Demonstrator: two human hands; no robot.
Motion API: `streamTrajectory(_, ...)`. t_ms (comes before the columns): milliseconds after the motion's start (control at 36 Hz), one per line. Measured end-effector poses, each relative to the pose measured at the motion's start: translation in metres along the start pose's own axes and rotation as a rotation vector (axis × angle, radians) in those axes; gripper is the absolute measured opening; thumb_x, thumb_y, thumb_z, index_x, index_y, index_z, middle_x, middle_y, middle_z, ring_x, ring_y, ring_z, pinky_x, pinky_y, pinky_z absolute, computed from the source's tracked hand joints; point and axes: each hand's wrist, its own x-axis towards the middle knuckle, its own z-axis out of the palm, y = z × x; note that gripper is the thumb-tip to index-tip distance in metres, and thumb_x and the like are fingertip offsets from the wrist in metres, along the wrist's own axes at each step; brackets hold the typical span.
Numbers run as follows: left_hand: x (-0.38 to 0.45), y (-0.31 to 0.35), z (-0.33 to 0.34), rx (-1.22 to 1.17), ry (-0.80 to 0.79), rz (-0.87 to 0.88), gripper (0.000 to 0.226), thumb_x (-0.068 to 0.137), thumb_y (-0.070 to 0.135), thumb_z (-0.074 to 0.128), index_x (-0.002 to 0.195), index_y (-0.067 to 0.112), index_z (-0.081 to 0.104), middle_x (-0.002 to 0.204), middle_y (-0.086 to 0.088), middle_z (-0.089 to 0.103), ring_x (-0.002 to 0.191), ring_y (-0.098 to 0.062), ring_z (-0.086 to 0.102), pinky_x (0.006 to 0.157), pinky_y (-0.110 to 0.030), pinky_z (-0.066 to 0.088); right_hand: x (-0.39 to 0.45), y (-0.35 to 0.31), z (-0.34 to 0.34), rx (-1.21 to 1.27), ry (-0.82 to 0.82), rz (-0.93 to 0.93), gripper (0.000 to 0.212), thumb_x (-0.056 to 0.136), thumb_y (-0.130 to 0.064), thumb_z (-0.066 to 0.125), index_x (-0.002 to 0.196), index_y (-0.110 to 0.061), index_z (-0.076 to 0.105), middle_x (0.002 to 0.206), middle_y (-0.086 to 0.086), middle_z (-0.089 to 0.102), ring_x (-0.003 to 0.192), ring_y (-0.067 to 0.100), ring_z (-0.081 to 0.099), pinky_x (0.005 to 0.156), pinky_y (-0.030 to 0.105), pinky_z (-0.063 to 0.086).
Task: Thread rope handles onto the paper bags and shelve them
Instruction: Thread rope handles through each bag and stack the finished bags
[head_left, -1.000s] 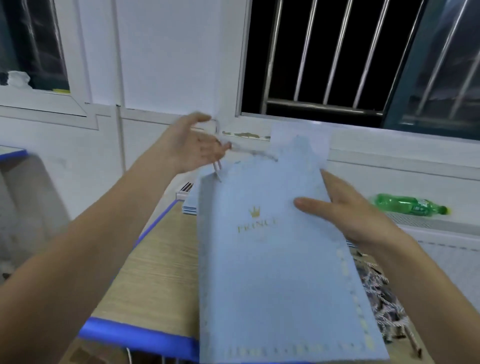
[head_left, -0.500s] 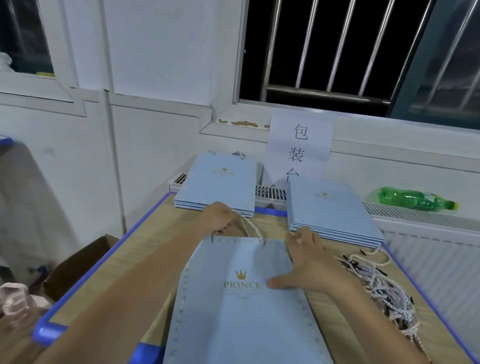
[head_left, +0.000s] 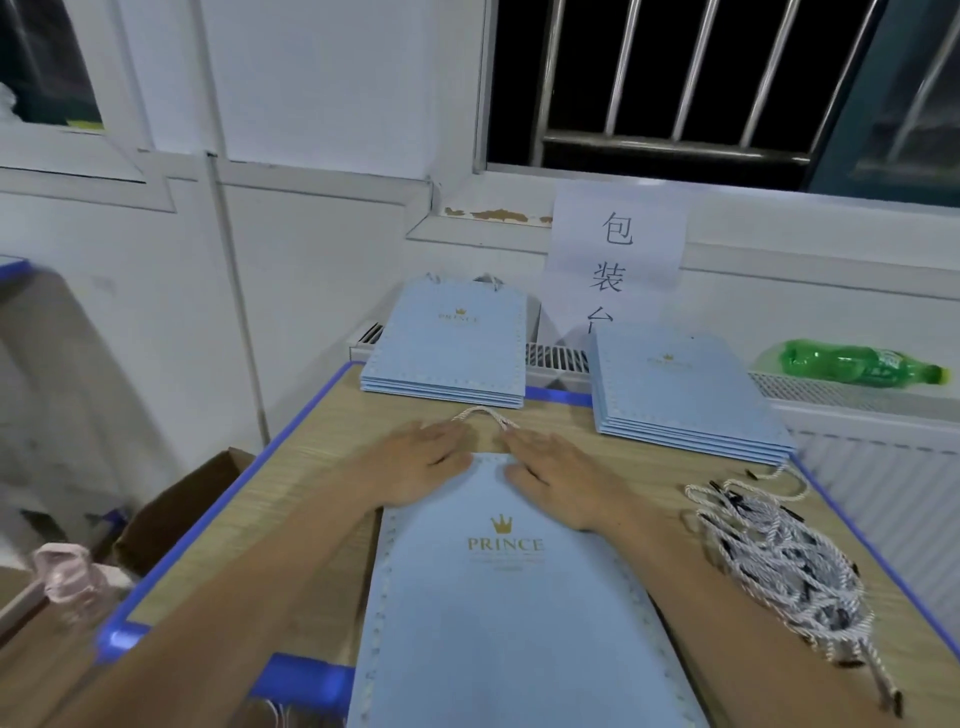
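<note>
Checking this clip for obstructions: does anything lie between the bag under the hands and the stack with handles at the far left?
Nothing visible: only bare tabletop separates the bag from the far-left stack.

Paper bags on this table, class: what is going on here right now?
A person presses both hands flat on the top edge of a blue paper bag lying on the table: left hand, right hand. A rope handle loops out beyond the fingertips. Two stacks of bags sit farther back, and loose ropes lie to the right.
</note>
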Motion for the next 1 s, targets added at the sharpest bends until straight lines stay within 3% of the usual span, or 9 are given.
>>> streamTrajectory(222,0.004,0.0,0.004,0.124,0.041,-0.025,0.07,0.092,0.064,0.006,0.152,0.029,0.003,0.16,0.01,0.003,0.146,-0.005,-0.002,0.118,-0.035,-0.002,0.001,-0.002,0.004,-0.025,-0.069,0.128,0.072,0.096,-0.06,0.017,0.153,-0.021,-0.002,0.16,-0.008,-0.006,0.145,0.003,-0.007,0.117,0.03,-0.004)
streamTrajectory(278,-0.004,0.002,0.005,0.191,0.198,-0.018,0.087,0.083,0.071,-0.006,0.152,0.023,0.018,0.157,0.006,0.018,0.145,-0.009,0.015,0.117,-0.035,0.014,-0.005,-0.006,0.004,-0.079,0.015,0.11,0.067,0.098,-0.055,0.018,0.153,-0.021,-0.001,0.16,-0.008,-0.005,0.145,0.004,-0.007,0.117,0.03,-0.003)
streamTrajectory(333,-0.01,0.008,0.004,0.277,0.342,0.005,0.072,0.097,0.053,0.007,0.136,0.011,0.05,0.143,-0.003,0.047,0.13,-0.016,0.047,0.104,-0.034,0.04,-0.01,-0.01,0.001,-0.145,0.095,0.085,0.062,0.101,-0.047,0.02,0.153,-0.019,0.002,0.16,-0.006,-0.004,0.146,0.006,-0.005,0.117,0.03,-0.003)
streamTrajectory(389,-0.015,0.022,0.004,0.278,0.367,0.046,0.059,0.09,0.034,0.021,0.124,0.009,0.061,0.133,-0.007,0.058,0.122,-0.019,0.056,0.1,-0.031,0.042,-0.01,-0.017,-0.001,-0.181,0.116,0.052,0.056,0.103,-0.036,0.021,0.153,-0.015,0.006,0.16,-0.003,-0.003,0.146,0.009,-0.003,0.118,0.031,-0.004)
streamTrajectory(472,-0.015,0.043,0.019,0.179,0.264,0.061,0.072,0.089,0.04,0.005,0.147,0.006,0.03,0.157,-0.004,0.023,0.145,-0.014,0.017,0.115,-0.028,0.003,-0.008,-0.027,0.006,-0.033,0.063,0.0,0.054,0.1,-0.031,0.017,0.151,-0.013,0.014,0.16,0.001,0.009,0.146,0.012,0.004,0.119,0.033,-0.002)
streamTrajectory(556,-0.016,0.05,0.027,0.168,0.132,-0.042,0.055,0.103,0.029,0.016,0.151,0.007,0.002,0.16,-0.005,-0.003,0.147,-0.014,-0.006,0.118,-0.029,-0.007,-0.009,-0.027,0.021,-0.135,-0.039,0.028,0.076,0.086,-0.047,-0.008,0.152,-0.01,0.001,0.16,0.001,-0.002,0.147,0.012,-0.005,0.117,0.038,-0.012)
streamTrajectory(750,-0.03,0.037,0.021,0.023,0.12,-0.075,0.063,0.102,0.043,0.025,0.151,0.019,-0.006,0.158,0.005,-0.015,0.145,-0.011,-0.016,0.115,-0.029,-0.01,-0.023,-0.021,0.013,-0.007,0.058,0.158,0.058,0.102,-0.043,0.022,0.153,-0.022,0.002,0.16,-0.008,-0.002,0.146,0.007,-0.005,0.116,0.031,-0.004)
streamTrajectory(861,-0.051,0.01,0.015,-0.034,0.064,-0.241,0.087,0.087,0.071,0.021,0.149,0.022,-0.014,0.156,0.009,-0.022,0.144,-0.007,-0.018,0.117,-0.033,-0.008,-0.04,0.007,0.012,0.003,-0.003,0.283,0.069,0.097,-0.058,0.017,0.151,-0.024,-0.01,0.158,-0.009,-0.015,0.145,0.007,-0.013,0.119,0.034,-0.004)
streamTrajectory(1000,-0.054,0.013,0.008,-0.031,0.02,-0.274,0.079,0.094,0.064,0.023,0.151,0.021,-0.012,0.157,0.008,-0.02,0.144,-0.006,-0.016,0.117,-0.04,-0.011,-0.041,0.009,0.011,-0.007,-0.044,0.3,0.07,0.098,-0.057,0.014,0.151,-0.02,-0.013,0.158,-0.007,-0.017,0.145,0.008,-0.013,0.119,0.036,-0.002)
